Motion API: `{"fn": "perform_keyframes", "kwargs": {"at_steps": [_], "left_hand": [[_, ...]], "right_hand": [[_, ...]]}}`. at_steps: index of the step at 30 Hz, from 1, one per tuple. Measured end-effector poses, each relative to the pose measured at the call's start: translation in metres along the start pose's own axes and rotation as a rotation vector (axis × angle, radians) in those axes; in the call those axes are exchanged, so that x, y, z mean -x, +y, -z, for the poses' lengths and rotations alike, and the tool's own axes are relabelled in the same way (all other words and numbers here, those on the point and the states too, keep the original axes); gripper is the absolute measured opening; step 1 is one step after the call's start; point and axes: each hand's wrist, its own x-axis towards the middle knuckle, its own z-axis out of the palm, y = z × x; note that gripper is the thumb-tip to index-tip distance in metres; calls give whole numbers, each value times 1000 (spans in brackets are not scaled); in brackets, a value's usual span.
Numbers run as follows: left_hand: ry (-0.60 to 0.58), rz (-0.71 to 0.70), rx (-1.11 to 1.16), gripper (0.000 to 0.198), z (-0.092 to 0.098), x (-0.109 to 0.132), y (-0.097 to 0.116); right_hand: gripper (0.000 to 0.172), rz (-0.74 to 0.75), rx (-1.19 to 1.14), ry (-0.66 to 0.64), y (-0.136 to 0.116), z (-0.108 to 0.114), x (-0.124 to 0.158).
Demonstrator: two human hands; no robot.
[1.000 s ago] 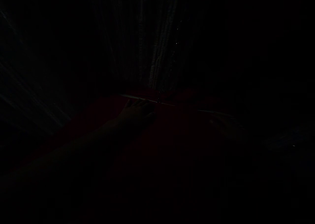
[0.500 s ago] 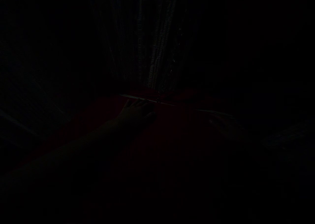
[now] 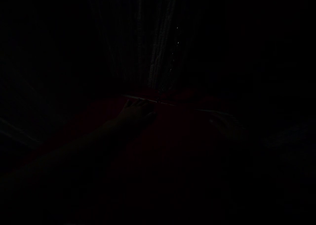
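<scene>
The picture is almost black. My left hand (image 3: 135, 114) lies flat on a dark red cloth (image 3: 172, 132), fingers stretched forward with their tips at a thin pale strip (image 3: 148, 100) that runs across the cloth. A faint shape at the right, near the strip's far end, may be my right hand (image 3: 225, 126); its fingers are too dark to make out.
Pale ribbed or striped fabric (image 3: 154, 53) hangs or lies behind the red cloth, with a line of tiny bright dots (image 3: 174, 52) on it. Everything else is lost in darkness.
My left hand stays in place on the cloth. The faint streaks at the left have dimmed, and the bright dots show more clearly than half a second ago.
</scene>
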Motion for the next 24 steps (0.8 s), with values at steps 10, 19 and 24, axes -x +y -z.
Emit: {"fn": "perform_keyframes", "kwargs": {"at_steps": [10, 19, 24], "left_hand": [[38, -14, -16, 60, -6, -1, -4], [26, -16, -5, 63, -6, -1, -5], [13, -3, -15, 63, -3, 0, -3]], "right_hand": [[48, 11, 2, -29, -3, 2, 0], [46, -18, 41, -100, -7, 16, -3], [42, 2, 35, -100, -8, 16, -6]]}}
